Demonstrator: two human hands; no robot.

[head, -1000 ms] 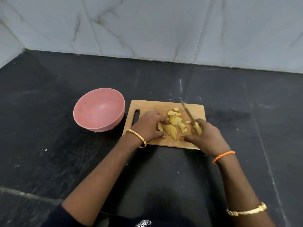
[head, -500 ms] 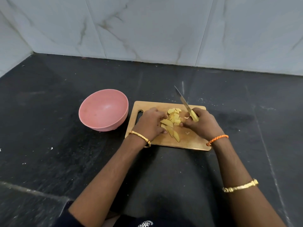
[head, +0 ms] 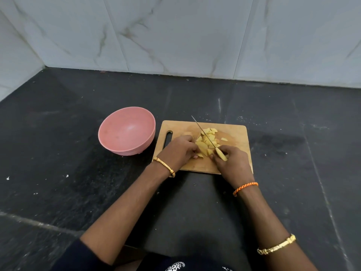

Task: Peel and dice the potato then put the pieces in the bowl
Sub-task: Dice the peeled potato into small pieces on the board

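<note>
A wooden cutting board [head: 234, 132] lies on the black counter. On it sits a heap of yellow potato pieces [head: 207, 140], some diced, some still long strips. My left hand [head: 178, 151] rests on the board's left part with curled fingers holding the strips near its fingertips. My right hand [head: 232, 163] grips the yellow handle of a knife [head: 203, 133]; its thin blade lies across the pile, tip pointing up and left. An empty pink bowl [head: 127, 130] stands just left of the board.
The dark stone counter [head: 78, 182] stretches wide on all sides. A grey marble-tiled wall [head: 175, 36] rises behind it, and another wall meets it at the far left corner.
The knife blade has come down from a raised position onto the potato pile. My right hand has shifted toward the board's near edge, and the head camera has moved.
</note>
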